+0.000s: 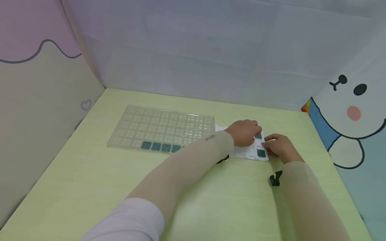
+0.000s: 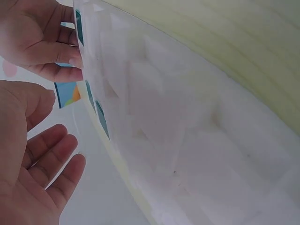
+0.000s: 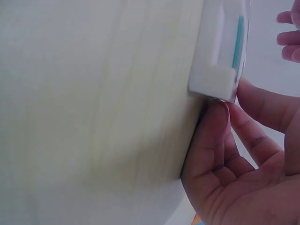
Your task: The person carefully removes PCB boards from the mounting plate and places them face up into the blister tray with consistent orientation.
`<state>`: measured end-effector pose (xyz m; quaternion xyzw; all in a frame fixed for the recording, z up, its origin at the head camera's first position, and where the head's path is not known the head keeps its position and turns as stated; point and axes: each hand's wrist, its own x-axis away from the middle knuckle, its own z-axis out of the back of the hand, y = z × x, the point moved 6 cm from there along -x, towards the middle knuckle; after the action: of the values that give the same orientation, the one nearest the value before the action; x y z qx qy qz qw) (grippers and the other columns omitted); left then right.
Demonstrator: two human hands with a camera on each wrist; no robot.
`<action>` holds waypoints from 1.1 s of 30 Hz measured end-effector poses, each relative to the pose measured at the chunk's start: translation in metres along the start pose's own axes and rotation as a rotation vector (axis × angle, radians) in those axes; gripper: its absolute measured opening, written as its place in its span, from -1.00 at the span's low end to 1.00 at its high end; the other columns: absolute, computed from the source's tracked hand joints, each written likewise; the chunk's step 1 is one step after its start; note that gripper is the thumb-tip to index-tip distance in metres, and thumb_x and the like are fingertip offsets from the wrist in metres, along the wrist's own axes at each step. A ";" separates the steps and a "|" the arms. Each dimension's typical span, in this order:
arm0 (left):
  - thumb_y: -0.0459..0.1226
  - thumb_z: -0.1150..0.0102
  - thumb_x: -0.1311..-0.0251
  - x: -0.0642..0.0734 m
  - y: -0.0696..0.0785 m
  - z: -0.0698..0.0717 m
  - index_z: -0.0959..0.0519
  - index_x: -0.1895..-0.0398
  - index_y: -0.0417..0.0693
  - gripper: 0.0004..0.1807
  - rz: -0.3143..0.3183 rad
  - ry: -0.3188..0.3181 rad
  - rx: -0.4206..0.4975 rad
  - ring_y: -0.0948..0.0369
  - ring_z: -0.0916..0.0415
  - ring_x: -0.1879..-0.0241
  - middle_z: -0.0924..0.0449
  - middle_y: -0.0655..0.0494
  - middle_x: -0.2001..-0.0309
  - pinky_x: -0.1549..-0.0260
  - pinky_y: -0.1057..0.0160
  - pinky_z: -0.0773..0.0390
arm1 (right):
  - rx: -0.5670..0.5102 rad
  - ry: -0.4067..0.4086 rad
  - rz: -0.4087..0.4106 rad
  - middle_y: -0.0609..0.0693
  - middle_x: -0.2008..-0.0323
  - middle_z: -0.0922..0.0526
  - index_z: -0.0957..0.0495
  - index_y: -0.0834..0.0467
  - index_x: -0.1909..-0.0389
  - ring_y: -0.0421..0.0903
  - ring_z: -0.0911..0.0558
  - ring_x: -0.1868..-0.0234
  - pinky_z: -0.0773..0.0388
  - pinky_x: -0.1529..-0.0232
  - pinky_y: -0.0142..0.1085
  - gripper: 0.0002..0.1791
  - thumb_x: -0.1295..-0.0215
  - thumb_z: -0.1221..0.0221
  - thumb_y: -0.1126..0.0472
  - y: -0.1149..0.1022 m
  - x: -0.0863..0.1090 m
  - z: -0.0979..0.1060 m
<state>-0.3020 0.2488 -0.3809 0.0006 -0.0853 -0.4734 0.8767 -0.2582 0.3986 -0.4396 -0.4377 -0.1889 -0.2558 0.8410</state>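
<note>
My left hand [image 1: 243, 133] hovers over the white compartment tray [image 1: 248, 153], fingers spread and loosely bent. In the left wrist view nothing lies between its thumb and fingers [image 2: 61, 180]. At the tray's right end, my right hand [image 1: 280, 148] pinches the edge, thumb on the rim and fingers at the side and underneath, as the right wrist view shows. Flat teal square pieces sit in that end of the tray, one [image 1: 261, 153] at the near corner and another [image 1: 258, 136] farther back, partly hidden by the left hand.
Left of the white tray lies a clear plastic tray [image 1: 137, 125] with many small square pockets. Several teal squares [image 1: 166, 147] fill part of its front row; my left forearm hides the rest. Both trays lie on the pale wooden table [image 1: 223, 207], with walls behind and at the sides.
</note>
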 end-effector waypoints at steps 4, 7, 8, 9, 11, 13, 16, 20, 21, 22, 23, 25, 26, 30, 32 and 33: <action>-0.13 -0.01 -0.55 -0.006 -0.003 -0.002 -0.51 -0.33 0.21 -0.64 0.026 -0.007 0.004 0.32 -0.46 -0.07 -0.47 0.27 -0.12 -0.08 0.36 -0.49 | 0.007 -0.015 -0.001 0.24 -0.17 -0.48 -0.35 0.24 -0.41 0.09 -0.53 0.04 -0.47 0.05 -0.19 -0.44 -0.51 -0.18 0.08 -0.001 0.000 0.002; -0.09 -0.03 -0.55 -0.007 -0.004 -0.003 -0.50 -0.34 0.23 -0.63 0.039 -0.006 -0.010 0.32 -0.46 -0.09 -0.47 0.28 -0.14 -0.09 0.35 -0.49 | 0.010 -0.015 0.001 0.25 -0.17 -0.48 -0.34 0.24 -0.41 0.08 -0.53 0.04 -0.47 0.05 -0.20 -0.43 -0.52 -0.18 0.08 -0.001 0.000 0.001; -0.08 -0.03 -0.55 -0.008 -0.005 -0.004 -0.50 -0.34 0.23 -0.63 0.043 -0.006 -0.014 0.32 -0.46 -0.09 -0.47 0.28 -0.14 -0.08 0.34 -0.49 | 0.009 -0.014 0.003 0.25 -0.18 -0.48 -0.35 0.24 -0.41 0.08 -0.53 0.04 -0.48 0.06 -0.20 -0.44 -0.52 -0.18 0.08 -0.001 0.000 0.001; -0.07 -0.02 -0.55 -0.009 -0.005 -0.005 -0.51 -0.33 0.23 -0.64 0.045 -0.006 -0.018 0.32 -0.46 -0.09 -0.47 0.28 -0.14 -0.08 0.34 -0.49 | 0.008 -0.015 0.005 0.24 -0.18 -0.47 -0.35 0.24 -0.41 0.08 -0.53 0.05 -0.48 0.06 -0.20 -0.44 -0.52 -0.18 0.08 -0.001 0.000 0.000; -0.07 -0.01 -0.56 -0.011 -0.005 -0.005 -0.51 -0.31 0.23 -0.65 0.046 -0.001 -0.027 0.31 -0.46 -0.07 -0.47 0.27 -0.12 -0.05 0.34 -0.50 | 0.009 -0.012 0.006 0.24 -0.17 -0.47 -0.35 0.23 -0.40 0.08 -0.53 0.06 -0.48 0.07 -0.20 -0.44 -0.52 -0.18 0.07 -0.002 -0.001 0.000; -0.07 0.01 -0.57 -0.013 -0.004 -0.006 -0.52 -0.28 0.22 -0.67 0.052 0.006 -0.036 0.29 -0.46 -0.04 -0.48 0.26 -0.10 -0.03 0.33 -0.52 | 0.008 -0.010 0.005 0.24 -0.17 -0.47 -0.36 0.23 -0.40 0.08 -0.53 0.06 -0.48 0.08 -0.20 -0.44 -0.52 -0.18 0.08 -0.002 -0.001 -0.001; -0.09 0.05 -0.58 -0.017 -0.006 -0.006 -0.54 -0.24 0.23 -0.70 0.077 0.018 -0.054 0.28 -0.47 0.00 -0.49 0.27 -0.06 0.01 0.31 -0.52 | 0.013 -0.008 0.008 0.24 -0.17 -0.48 -0.36 0.24 -0.41 0.07 -0.54 0.06 -0.48 0.08 -0.20 -0.44 -0.52 -0.18 0.08 -0.003 -0.001 -0.001; -0.11 0.10 -0.60 -0.023 -0.008 -0.008 -0.54 -0.23 0.24 -0.70 0.096 0.021 -0.076 0.28 -0.47 0.01 -0.50 0.27 -0.05 0.02 0.30 -0.53 | 0.027 -0.004 0.010 0.25 -0.16 -0.48 -0.34 0.25 -0.41 0.07 -0.54 0.06 -0.48 0.08 -0.20 -0.44 -0.52 -0.16 0.08 -0.002 0.000 0.002; -0.12 0.11 -0.60 -0.023 -0.008 -0.008 -0.54 -0.23 0.25 -0.70 0.093 0.019 -0.082 0.28 -0.47 0.01 -0.50 0.27 -0.06 0.02 0.30 -0.53 | 0.027 -0.003 0.009 0.25 -0.16 -0.48 -0.34 0.25 -0.42 0.07 -0.54 0.06 -0.48 0.08 -0.20 -0.43 -0.52 -0.17 0.09 -0.002 0.000 0.002; -0.13 0.11 -0.60 -0.024 -0.008 -0.009 -0.54 -0.24 0.24 -0.69 0.090 0.018 -0.085 0.28 -0.48 0.00 -0.51 0.27 -0.07 0.01 0.30 -0.53 | 0.026 -0.002 0.006 0.25 -0.16 -0.48 -0.34 0.25 -0.42 0.08 -0.54 0.06 -0.47 0.08 -0.20 -0.43 -0.52 -0.17 0.09 -0.002 0.000 0.003; -0.13 0.11 -0.60 -0.024 -0.008 -0.009 -0.54 -0.24 0.24 -0.69 0.088 0.016 -0.089 0.28 -0.48 -0.01 -0.51 0.26 -0.07 0.01 0.30 -0.54 | 0.027 -0.001 0.006 0.25 -0.16 -0.48 -0.34 0.25 -0.42 0.07 -0.54 0.07 -0.47 0.08 -0.21 -0.43 -0.52 -0.17 0.08 -0.002 0.001 0.003; -0.14 0.10 -0.60 -0.023 -0.008 -0.009 -0.54 -0.26 0.23 -0.68 0.089 0.008 -0.097 0.28 -0.49 -0.02 -0.51 0.26 -0.08 0.00 0.29 -0.54 | 0.024 0.005 0.007 0.26 -0.15 -0.48 -0.34 0.25 -0.42 0.07 -0.54 0.08 -0.49 0.11 -0.22 -0.42 -0.52 -0.18 0.09 -0.002 0.001 0.004; -0.14 0.09 -0.59 -0.023 -0.009 -0.010 -0.54 -0.27 0.22 -0.68 0.091 0.004 -0.100 0.28 -0.49 -0.02 -0.51 0.26 -0.09 0.00 0.29 -0.53 | 0.021 0.009 0.005 0.26 -0.14 -0.48 -0.35 0.25 -0.42 0.06 -0.55 0.10 -0.50 0.12 -0.23 -0.43 -0.52 -0.18 0.09 -0.002 0.001 0.004; -0.16 0.08 -0.59 -0.023 -0.013 -0.014 -0.54 -0.29 0.21 -0.67 0.112 -0.016 -0.094 0.28 -0.49 -0.02 -0.53 0.25 -0.08 0.01 0.29 -0.54 | 0.014 0.025 0.001 0.26 -0.13 -0.48 -0.36 0.24 -0.41 0.05 -0.56 0.13 -0.53 0.16 -0.27 -0.45 -0.51 -0.18 0.12 -0.003 0.000 0.002; -0.16 0.10 -0.60 -0.024 -0.016 -0.018 -0.54 -0.28 0.20 -0.67 0.125 -0.020 -0.084 0.27 -0.49 0.00 -0.53 0.24 -0.06 0.03 0.29 -0.54 | 0.017 0.025 -0.003 0.26 -0.13 -0.47 -0.36 0.24 -0.41 0.05 -0.55 0.13 -0.52 0.16 -0.27 -0.45 -0.51 -0.18 0.12 -0.002 0.000 0.002; -0.15 0.10 -0.60 -0.025 -0.018 -0.020 -0.55 -0.27 0.20 -0.67 0.132 -0.020 -0.075 0.27 -0.49 0.01 -0.53 0.24 -0.05 0.05 0.28 -0.55 | 0.020 0.024 -0.003 0.26 -0.13 -0.47 -0.36 0.24 -0.42 0.05 -0.55 0.13 -0.51 0.16 -0.26 -0.44 -0.51 -0.18 0.12 -0.002 0.000 0.001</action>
<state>-0.3272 0.2586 -0.4054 -0.0427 -0.0758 -0.4172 0.9046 -0.2594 0.3988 -0.4376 -0.4259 -0.1821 -0.2604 0.8471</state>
